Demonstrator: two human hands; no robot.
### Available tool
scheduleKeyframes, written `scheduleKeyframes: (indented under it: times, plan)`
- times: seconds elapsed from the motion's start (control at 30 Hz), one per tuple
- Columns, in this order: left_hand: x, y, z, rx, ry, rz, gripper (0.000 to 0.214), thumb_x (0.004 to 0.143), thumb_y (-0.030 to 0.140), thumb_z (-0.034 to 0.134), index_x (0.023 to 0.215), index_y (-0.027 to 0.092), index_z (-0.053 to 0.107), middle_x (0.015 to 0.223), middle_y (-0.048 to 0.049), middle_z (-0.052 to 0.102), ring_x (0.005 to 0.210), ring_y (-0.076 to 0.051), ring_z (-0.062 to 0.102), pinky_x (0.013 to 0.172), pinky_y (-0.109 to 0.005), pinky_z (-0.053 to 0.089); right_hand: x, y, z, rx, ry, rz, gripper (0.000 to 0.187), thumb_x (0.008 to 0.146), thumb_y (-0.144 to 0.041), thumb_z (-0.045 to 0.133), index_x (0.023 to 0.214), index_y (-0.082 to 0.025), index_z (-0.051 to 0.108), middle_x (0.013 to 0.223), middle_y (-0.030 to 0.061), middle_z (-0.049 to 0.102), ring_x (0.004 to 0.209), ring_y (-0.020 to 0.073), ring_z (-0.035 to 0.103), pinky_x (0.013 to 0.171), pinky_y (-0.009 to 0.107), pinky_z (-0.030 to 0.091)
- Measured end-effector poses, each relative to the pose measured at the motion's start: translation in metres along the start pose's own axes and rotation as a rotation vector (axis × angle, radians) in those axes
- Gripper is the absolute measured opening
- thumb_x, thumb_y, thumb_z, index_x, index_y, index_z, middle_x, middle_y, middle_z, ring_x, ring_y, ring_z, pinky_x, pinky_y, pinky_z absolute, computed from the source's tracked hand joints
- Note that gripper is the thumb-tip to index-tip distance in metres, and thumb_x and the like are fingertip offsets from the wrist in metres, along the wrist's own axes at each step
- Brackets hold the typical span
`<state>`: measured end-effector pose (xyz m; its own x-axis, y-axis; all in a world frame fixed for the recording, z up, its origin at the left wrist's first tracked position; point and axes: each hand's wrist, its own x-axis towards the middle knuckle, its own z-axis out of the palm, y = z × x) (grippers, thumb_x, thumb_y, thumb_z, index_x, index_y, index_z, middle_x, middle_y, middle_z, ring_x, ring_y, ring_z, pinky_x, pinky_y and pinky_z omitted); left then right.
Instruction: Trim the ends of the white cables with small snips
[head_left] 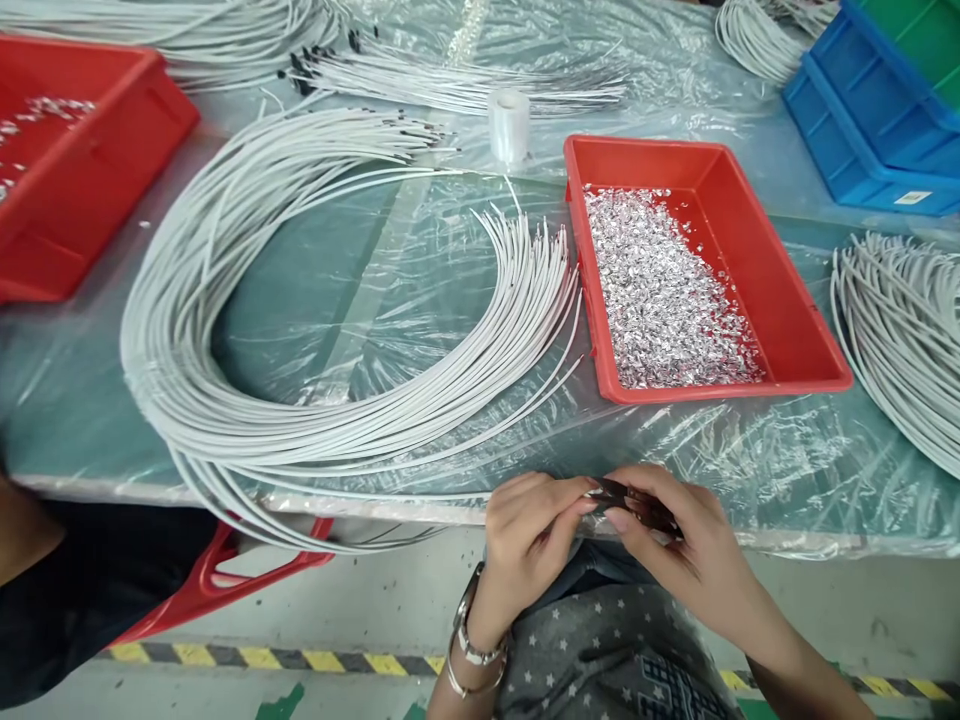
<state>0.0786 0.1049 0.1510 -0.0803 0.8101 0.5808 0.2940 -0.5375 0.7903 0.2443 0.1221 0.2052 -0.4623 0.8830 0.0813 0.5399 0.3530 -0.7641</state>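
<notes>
Over the table's front edge, my left hand point(529, 535) is closed in a pinch. A white cable point(442, 496) from the big bundle runs into it, its end hidden by the fingers. My right hand point(686, 550) is wrapped round a small dark hand tool point(651, 508), mostly covered by the fingers, so its exact kind is unclear. The tool's tip meets the left fingertips, where a small shiny bit shows. To the left lies the large curved bundle of white cables point(172, 330), its cut ends pointing right.
Beyond my hands stands a red bin point(787, 330) holding small silver metal pieces point(660, 300). Another red bin point(112, 170) is at left, blue crates point(862, 150) at back right. More cables point(907, 340) lie at right. A clear roll point(509, 125) stands mid-table. A person's arm point(26, 535) is at left.
</notes>
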Motion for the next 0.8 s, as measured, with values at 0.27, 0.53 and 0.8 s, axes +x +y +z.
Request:
scheduleKeyframes:
  times: [0.27, 0.53, 0.8]
  plan:
    - [-0.002, 0.0, -0.001, 0.046, -0.013, 0.027, 0.009, 0.098, 0.015, 0.057, 0.096, 0.016, 0.066, 0.075, -0.0044, 0.075, 0.054, -0.014, 0.061, 0.053, -0.026, 0.047, -0.001, -0.002, 0.0, -0.035, -0.015, 0.013, 0.011, 0.101, -0.032, 0.051, 0.104, -0.022, 0.053, 0.071, -0.0026, 0.059, 0.055, 0.0109, 0.052, 0.052, 0.02, 0.043]
    - [-0.005, -0.002, 0.0, 0.099, -0.015, 0.1, 0.011, 0.096, 0.009, 0.056, 0.093, 0.014, 0.066, 0.078, -0.0078, 0.077, 0.056, -0.015, 0.064, 0.051, -0.027, 0.048, -0.002, -0.009, 0.001, -0.016, -0.019, 0.055, 0.013, 0.102, -0.033, 0.05, 0.104, -0.021, 0.054, 0.068, -0.004, 0.059, 0.052, 0.0096, 0.054, 0.05, 0.02, 0.042]
    - [-0.007, -0.002, 0.0, 0.093, -0.008, 0.1, 0.01, 0.096, 0.009, 0.057, 0.094, 0.013, 0.066, 0.077, -0.0092, 0.077, 0.056, -0.016, 0.063, 0.051, -0.028, 0.047, -0.008, -0.01, 0.006, 0.135, -0.022, 0.161, 0.009, 0.101, -0.031, 0.052, 0.104, -0.022, 0.056, 0.077, -0.0015, 0.068, 0.063, 0.0122, 0.065, 0.054, 0.019, 0.047]
